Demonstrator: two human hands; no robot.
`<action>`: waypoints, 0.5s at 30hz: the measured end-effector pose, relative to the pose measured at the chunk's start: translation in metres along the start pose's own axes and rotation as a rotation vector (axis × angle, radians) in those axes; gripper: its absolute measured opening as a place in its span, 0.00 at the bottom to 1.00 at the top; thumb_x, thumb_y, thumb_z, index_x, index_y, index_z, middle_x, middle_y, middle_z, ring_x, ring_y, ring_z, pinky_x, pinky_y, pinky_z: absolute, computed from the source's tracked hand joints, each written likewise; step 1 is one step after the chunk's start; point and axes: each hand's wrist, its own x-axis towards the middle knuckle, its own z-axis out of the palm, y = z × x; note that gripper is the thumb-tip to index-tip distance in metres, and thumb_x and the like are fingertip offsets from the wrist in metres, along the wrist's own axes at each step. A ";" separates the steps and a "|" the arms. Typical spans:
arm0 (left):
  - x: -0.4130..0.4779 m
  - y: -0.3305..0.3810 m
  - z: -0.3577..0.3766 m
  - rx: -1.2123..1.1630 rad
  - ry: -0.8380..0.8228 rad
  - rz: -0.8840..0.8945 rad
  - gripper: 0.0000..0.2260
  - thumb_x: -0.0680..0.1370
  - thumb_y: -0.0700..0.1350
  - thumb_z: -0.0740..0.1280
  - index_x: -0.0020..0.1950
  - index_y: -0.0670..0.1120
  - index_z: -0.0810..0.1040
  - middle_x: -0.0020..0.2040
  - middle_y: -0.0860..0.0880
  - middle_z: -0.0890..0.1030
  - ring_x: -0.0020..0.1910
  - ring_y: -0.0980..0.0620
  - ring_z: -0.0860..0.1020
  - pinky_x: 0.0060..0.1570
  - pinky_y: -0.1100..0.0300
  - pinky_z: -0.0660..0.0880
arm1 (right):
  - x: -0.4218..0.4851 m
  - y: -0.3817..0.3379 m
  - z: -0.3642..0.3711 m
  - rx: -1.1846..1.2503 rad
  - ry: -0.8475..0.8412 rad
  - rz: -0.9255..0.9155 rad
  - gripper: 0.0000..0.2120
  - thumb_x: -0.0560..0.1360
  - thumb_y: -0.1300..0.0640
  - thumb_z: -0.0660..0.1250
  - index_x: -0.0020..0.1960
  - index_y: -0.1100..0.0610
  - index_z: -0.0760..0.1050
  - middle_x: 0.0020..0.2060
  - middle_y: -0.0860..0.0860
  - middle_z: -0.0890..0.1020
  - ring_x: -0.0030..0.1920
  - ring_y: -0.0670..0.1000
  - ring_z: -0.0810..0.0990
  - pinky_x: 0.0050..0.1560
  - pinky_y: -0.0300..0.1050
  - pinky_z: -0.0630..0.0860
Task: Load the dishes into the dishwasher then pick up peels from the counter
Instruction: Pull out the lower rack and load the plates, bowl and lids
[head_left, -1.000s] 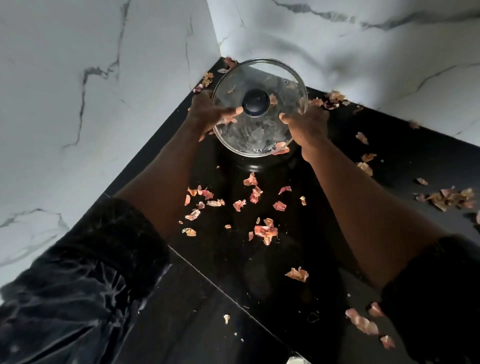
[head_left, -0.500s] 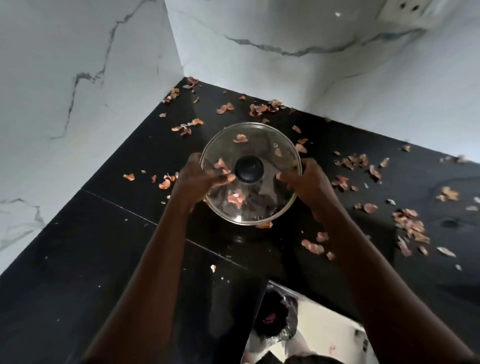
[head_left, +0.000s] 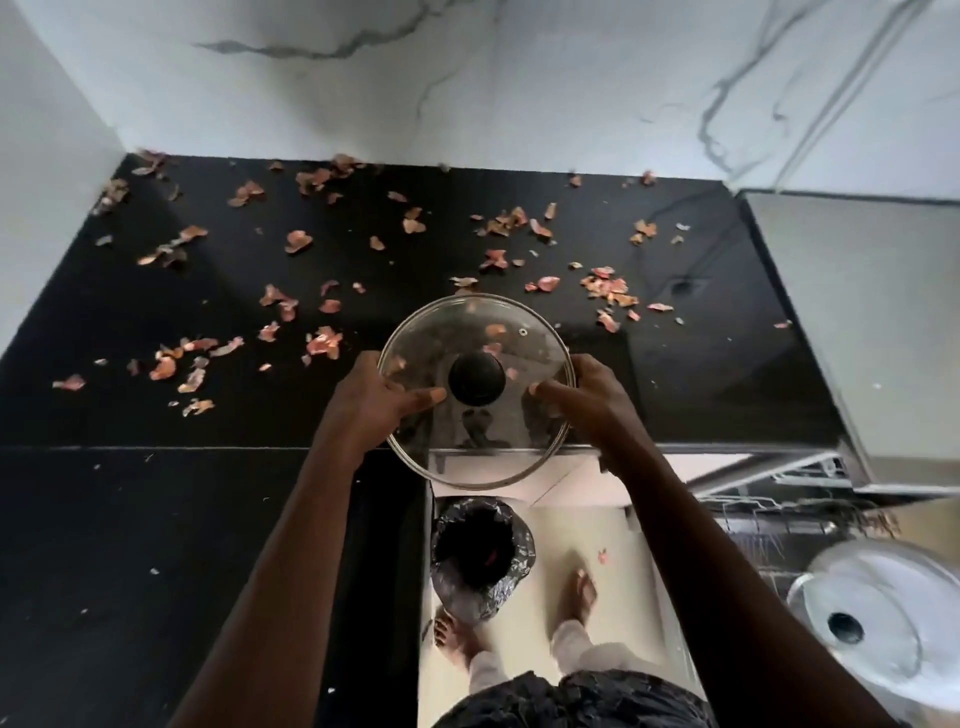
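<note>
1. Gripping the glass lid (head_left: 488, 332) by its rim, left hand (head_left: 371, 402) at 9 o'clock, right hand (head_left: 587, 400) at 3, over the counter (head_left: 156, 499) edge.
2. Loading apparently underway: second lid (head_left: 872, 623) sitting in the dishwasher (head_left: 779, 519) at 4 o'clock.
3. Leaving peels (head_left: 322, 343) scattered, not yet collected.

The lid (head_left: 452, 332) is clear glass with a shiny metal rim and a matt black knob (head_left: 476, 378), perhaps plastic. The counter (head_left: 156, 519) is glossy black stone; the peels (head_left: 324, 343) look papery and dry.
</note>
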 end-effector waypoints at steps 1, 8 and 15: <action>-0.002 0.004 0.009 0.024 -0.015 0.004 0.30 0.68 0.55 0.80 0.64 0.50 0.71 0.51 0.48 0.82 0.50 0.49 0.81 0.51 0.47 0.81 | -0.006 0.010 -0.009 0.017 0.015 0.010 0.19 0.68 0.47 0.76 0.55 0.49 0.77 0.47 0.50 0.85 0.47 0.51 0.85 0.50 0.55 0.84; -0.017 0.038 0.079 0.222 -0.198 0.077 0.33 0.60 0.66 0.79 0.57 0.48 0.78 0.44 0.46 0.84 0.40 0.50 0.82 0.46 0.49 0.82 | -0.054 0.067 -0.077 0.052 0.157 0.018 0.19 0.70 0.50 0.78 0.57 0.53 0.77 0.46 0.48 0.84 0.46 0.48 0.82 0.41 0.43 0.74; -0.048 0.066 0.178 0.289 -0.304 0.105 0.39 0.54 0.71 0.79 0.56 0.48 0.80 0.44 0.45 0.84 0.38 0.50 0.82 0.36 0.58 0.77 | -0.110 0.146 -0.155 0.106 0.290 0.062 0.19 0.67 0.52 0.80 0.54 0.55 0.78 0.40 0.50 0.86 0.40 0.51 0.86 0.46 0.50 0.81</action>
